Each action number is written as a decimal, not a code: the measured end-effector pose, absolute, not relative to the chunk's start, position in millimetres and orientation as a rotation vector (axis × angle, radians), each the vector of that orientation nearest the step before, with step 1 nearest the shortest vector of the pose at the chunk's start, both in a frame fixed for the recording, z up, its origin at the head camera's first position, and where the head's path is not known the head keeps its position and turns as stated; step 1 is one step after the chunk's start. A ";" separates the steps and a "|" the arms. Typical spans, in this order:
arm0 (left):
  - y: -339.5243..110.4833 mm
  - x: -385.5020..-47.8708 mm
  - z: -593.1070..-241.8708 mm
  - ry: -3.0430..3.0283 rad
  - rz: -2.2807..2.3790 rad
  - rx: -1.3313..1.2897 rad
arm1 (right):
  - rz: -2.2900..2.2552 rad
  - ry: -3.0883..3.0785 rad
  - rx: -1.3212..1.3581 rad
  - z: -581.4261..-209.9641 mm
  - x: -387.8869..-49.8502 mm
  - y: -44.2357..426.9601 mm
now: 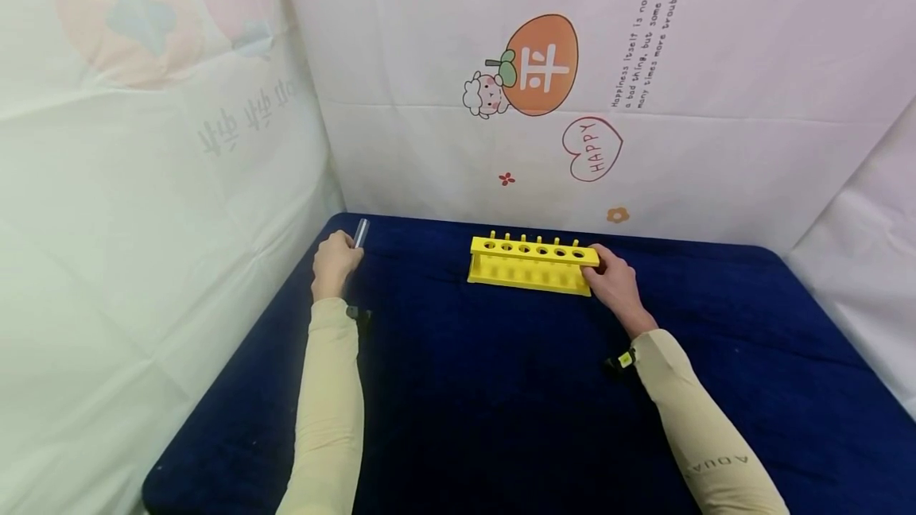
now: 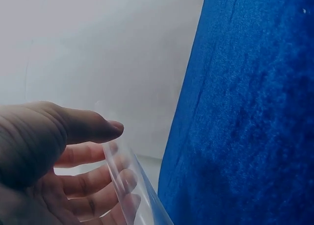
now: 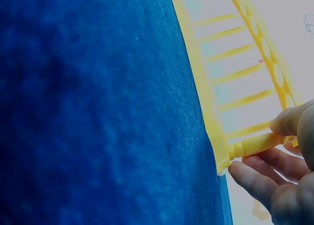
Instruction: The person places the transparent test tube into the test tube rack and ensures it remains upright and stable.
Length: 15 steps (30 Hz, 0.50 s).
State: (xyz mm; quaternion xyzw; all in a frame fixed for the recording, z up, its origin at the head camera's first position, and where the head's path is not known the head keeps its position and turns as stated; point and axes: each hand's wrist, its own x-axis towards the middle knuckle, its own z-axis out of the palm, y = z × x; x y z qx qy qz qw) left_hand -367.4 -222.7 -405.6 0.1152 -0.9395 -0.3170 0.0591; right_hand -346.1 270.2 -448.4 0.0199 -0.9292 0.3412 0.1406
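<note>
A clear test tube [image 1: 361,233] is pinched between thumb and fingers of my left hand [image 1: 335,262], above the far left of the table. In the left wrist view the transparent tube [image 2: 130,183] slants down past the fingertips. My right hand [image 1: 614,278] grips the right end post of a yellow test tube rack [image 1: 529,283]. The rack has a row of round holes along its top bar and several pegs behind it. Seen from the right wrist, the thumb and fingers of that hand [image 3: 289,171] close around the end post of the rack [image 3: 208,112].
A dark blue cloth [image 1: 487,396] covers the table. Behind it hangs a white curtain [image 1: 429,157] printed with cartoon fruit and lettering, and another white sheet [image 1: 157,261] runs along the left edge. Both forearms wear cream sleeves with small wrist devices.
</note>
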 end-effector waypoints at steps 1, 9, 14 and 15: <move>-222.1 -367.5 -405.3 -2.840 -0.957 0.348 | 0.982 -2.685 0.057 -448.6 -346.2 270.4; -218.0 -367.8 -401.2 -2.797 -0.927 0.346 | 0.973 -2.687 0.052 -449.5 -346.4 270.4; -215.1 -367.9 -397.4 -2.796 -0.925 0.346 | 0.969 -2.682 0.060 -449.4 -346.7 270.7; -214.5 -368.1 -397.0 -2.793 -0.919 0.339 | 0.972 -2.681 0.063 -449.3 -346.7 270.8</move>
